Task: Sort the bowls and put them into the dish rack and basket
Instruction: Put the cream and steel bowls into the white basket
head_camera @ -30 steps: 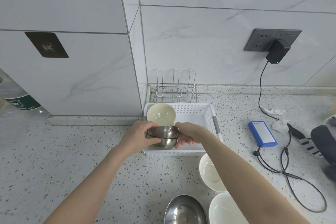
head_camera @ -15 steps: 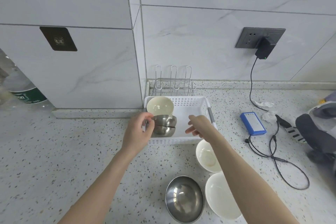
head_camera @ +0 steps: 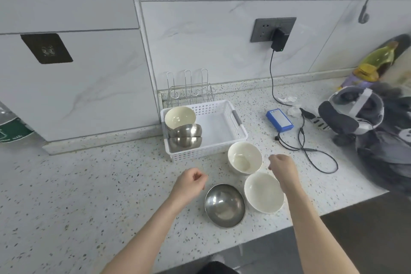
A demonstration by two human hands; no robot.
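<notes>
A white plastic basket (head_camera: 231, 140) stands on the counter. On edge along its left side lean a cream bowl (head_camera: 179, 116) and two steel bowls (head_camera: 186, 136). Behind it is a wire dish rack (head_camera: 189, 90) with nothing in it. In front of the basket sit two white bowls (head_camera: 244, 158) (head_camera: 263, 191) and a steel bowl (head_camera: 224, 204). My left hand (head_camera: 189, 184) hovers left of the steel bowl, fingers loosely curled, holding nothing. Just right of the white bowls hangs my right hand (head_camera: 282, 167), also loosely curled and holding nothing.
A blue box (head_camera: 279, 119) with a black cable (head_camera: 311, 151) lies right of the basket. A headset (head_camera: 351, 113) and dark clutter fill the far right. The counter edge runs just below the bowls. A green-labelled bottle (head_camera: 11, 131) stands at far left.
Both hands let go of the steel bowls, which now lean in the basket, and drew back toward the bowls on the counter. The view shifted right.
</notes>
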